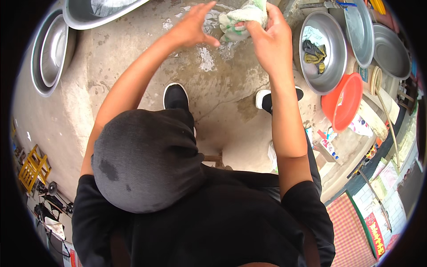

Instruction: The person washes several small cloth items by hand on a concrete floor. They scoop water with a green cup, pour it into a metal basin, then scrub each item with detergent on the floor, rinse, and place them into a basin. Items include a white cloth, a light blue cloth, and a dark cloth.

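My right hand [272,36] grips a bunched white and green cloth [243,20] at the top of the view, thumb and fingers closed on its near edge. To the left of the cloth, my left hand [193,28] is raised over the concrete floor with fingers and thumb apart and nothing in it. Wet patches and white suds lie on the floor [206,73] below both hands. At the upper left, the rim of a large metal basin [110,22] shows, with what looks like liquid inside; the picture's edge cuts it off.
Nested metal basins [55,55] stand at far left. On the right, a metal basin [328,78] holds dark, yellow and pale cloths, beside a red plastic basin [347,103] and more metal basins [392,53]. A yellow folding rack or chair [33,167] stands at lower left.
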Available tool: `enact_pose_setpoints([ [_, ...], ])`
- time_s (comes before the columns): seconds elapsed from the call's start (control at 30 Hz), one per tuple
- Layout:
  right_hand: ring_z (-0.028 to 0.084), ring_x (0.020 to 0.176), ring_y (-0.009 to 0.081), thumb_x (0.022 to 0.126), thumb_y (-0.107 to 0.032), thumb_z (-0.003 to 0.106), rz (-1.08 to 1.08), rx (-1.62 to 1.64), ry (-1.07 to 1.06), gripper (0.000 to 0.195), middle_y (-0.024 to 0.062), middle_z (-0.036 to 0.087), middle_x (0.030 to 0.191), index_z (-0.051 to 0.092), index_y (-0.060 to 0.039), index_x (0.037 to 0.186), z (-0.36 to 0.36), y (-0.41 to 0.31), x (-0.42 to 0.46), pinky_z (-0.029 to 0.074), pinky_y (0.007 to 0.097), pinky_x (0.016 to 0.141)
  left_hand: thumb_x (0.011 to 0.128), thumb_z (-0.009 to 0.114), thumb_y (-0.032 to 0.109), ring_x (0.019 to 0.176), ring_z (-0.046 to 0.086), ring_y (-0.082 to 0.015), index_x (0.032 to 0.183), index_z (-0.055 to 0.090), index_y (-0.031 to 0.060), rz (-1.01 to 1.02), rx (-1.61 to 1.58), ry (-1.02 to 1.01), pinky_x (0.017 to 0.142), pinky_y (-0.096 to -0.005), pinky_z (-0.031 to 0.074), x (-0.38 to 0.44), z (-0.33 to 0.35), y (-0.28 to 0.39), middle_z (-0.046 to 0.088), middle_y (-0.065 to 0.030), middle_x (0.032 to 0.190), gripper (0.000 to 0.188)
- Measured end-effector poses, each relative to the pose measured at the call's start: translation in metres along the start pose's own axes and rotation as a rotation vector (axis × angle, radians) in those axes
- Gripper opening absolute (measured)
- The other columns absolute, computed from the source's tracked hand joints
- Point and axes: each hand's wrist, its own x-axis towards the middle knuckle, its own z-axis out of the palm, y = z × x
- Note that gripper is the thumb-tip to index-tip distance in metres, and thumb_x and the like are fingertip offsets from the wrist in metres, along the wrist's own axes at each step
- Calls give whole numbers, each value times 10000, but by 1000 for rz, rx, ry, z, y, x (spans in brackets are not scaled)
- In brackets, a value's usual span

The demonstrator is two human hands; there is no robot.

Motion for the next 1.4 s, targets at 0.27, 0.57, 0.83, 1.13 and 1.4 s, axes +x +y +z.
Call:
enact_pose_setpoints([
  [0.27, 593, 696, 108, 1009, -61, 624, 354, 514, -260, 209, 23, 629, 864, 633, 35, 1194, -29, -17, -13, 518, 296, 655, 664, 1021, 382, 1565, 355, -419, 1694, 219, 53, 191, -223, -102, 1290, -451, 333, -20, 54, 31, 269, -252, 1719, 1346],
  [0.57, 615, 724, 97, 970, -38, 683, 382, 352, -336, 205, 22, 686, 905, 668, 27, 1164, -36, 7, -6, 503, 271, 689, 707, 995, 346, 1491, 464, -350, 1642, 371, 73, 6, -601, -402, 1258, -469, 359, -20, 40, 21, 540, -184, 1550, 1156],
  [0.83, 678, 774, 103, 935, 1, 679, 507, 717, -403, 236, 63, 737, 947, 694, 42, 1166, -20, -18, -30, 544, 275, 693, 744, 795, 134, 1267, 574, -438, 1291, 705, 89, 108, -368, -63, 1090, -516, 471, -46, 91, 27, 628, -211, 1357, 556],
  [1.13, 774, 1055, 300, 925, -283, 760, 219, -408, -244, 492, 214, 799, 1081, 713, -86, 1373, -43, 228, 58, 572, 405, 965, 936, 746, 229, 1159, 689, -412, 1402, 583, 61, -389, -403, -77, 1000, -457, 547, -89, 96, -15, 686, -245, 1294, 522],
  [1.4, 693, 1007, 362, 976, -254, 685, -166, -671, -194, 228, 164, 703, 1038, 722, -39, 1044, 96, 254, -17, 569, 516, 920, 981, 722, 407, 1636, 181, -382, 1685, 327, 221, 141, 421, -454, 1308, -543, 249, -98, 90, -10, 158, -155, 1780, 828],
])
